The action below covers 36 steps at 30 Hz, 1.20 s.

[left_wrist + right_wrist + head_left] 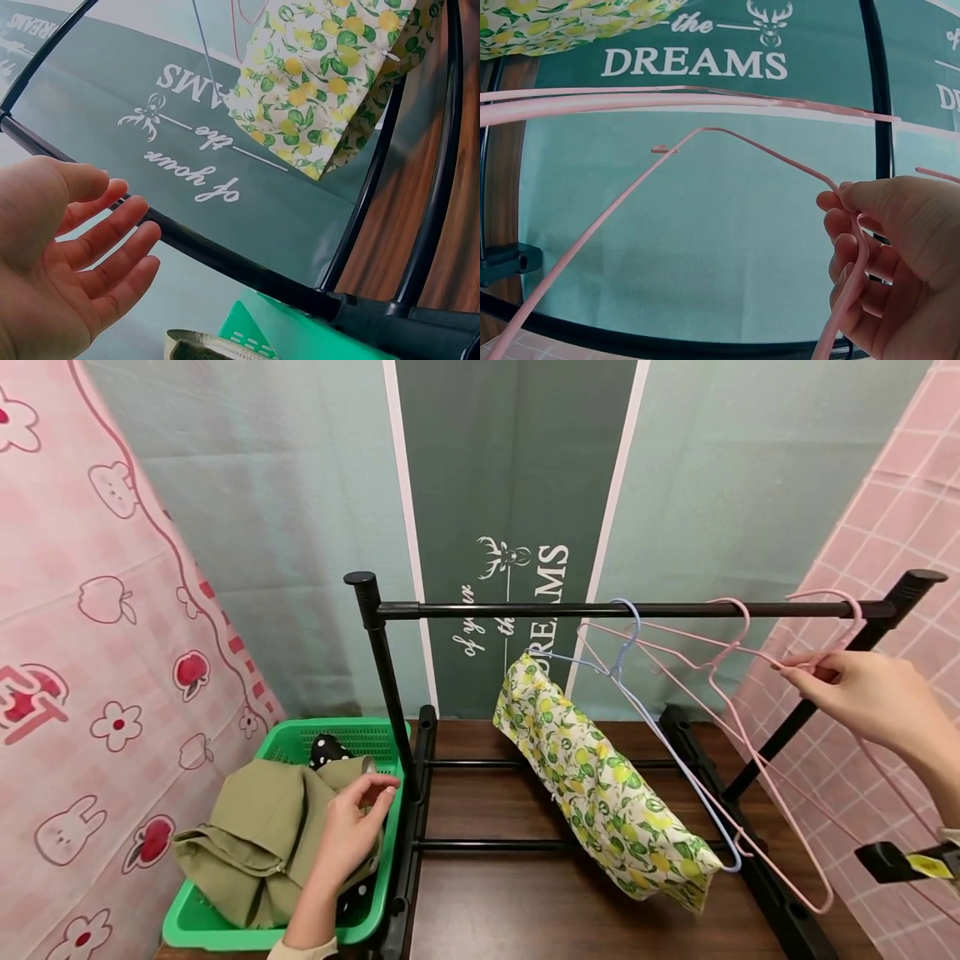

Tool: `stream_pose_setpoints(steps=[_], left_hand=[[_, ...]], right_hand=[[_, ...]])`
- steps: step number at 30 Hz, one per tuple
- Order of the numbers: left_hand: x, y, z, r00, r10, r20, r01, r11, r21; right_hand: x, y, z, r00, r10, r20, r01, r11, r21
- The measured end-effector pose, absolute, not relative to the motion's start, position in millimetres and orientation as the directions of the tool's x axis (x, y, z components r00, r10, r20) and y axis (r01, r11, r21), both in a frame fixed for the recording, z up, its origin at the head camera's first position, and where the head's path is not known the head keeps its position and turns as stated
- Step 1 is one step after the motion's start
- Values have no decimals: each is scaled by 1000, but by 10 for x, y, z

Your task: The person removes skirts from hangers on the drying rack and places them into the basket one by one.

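Note:
My right hand (862, 693) pinches a pink hanger (761, 150) near its neck, at the right end of the black rack's top bar (517, 611). The hook of that hanger curves over the bar. Over the green basket (225, 938) my left hand (352, 827) hovers with loosely bent fingers and nothing in it, close above an olive-green garment (258, 814). A lemon-print cloth (592, 777) hangs folded over a blue hanger (628, 647). Another pink hanger (738, 631) hangs between the blue one and my right hand.
Black polka-dot fabric (327, 749) shows beneath the olive garment in the basket. The rack's lower rails (487, 845) and feet stand on a dark wooden table (487, 910). A pink patterned curtain (112, 652) borders the left, and a pink tiled sheet (900, 527) the right.

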State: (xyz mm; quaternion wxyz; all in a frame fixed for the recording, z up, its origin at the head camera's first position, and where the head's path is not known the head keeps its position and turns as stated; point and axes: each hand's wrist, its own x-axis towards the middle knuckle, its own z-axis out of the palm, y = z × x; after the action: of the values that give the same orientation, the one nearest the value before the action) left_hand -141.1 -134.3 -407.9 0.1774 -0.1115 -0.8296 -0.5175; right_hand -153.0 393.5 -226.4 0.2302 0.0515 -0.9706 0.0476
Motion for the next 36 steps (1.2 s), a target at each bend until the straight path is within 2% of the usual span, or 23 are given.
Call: stream_pose_setpoints(steps=[6,24,31,36], left_hand=[[-1501,-1322,-4173,-916,6,401,362,444,819],[-1665,-1080,-4210,-929,35,368,350,403,846],[-1527,-952,-3918,-936,39,350,336,398,854],[-1522,-940,-3920,-939,43,341,328,402,855]], right_hand=[[-1636,3854,-2252,-888,-91,451,-137,988,-72],[-1813,3748,-2365,-942,-60,331,-117,981,-155],[-1843,3715,-2410,-953,-64,295,-118,978,-169],[-1867,3720,-2447,-954,-61,295,-120,975,-187]])
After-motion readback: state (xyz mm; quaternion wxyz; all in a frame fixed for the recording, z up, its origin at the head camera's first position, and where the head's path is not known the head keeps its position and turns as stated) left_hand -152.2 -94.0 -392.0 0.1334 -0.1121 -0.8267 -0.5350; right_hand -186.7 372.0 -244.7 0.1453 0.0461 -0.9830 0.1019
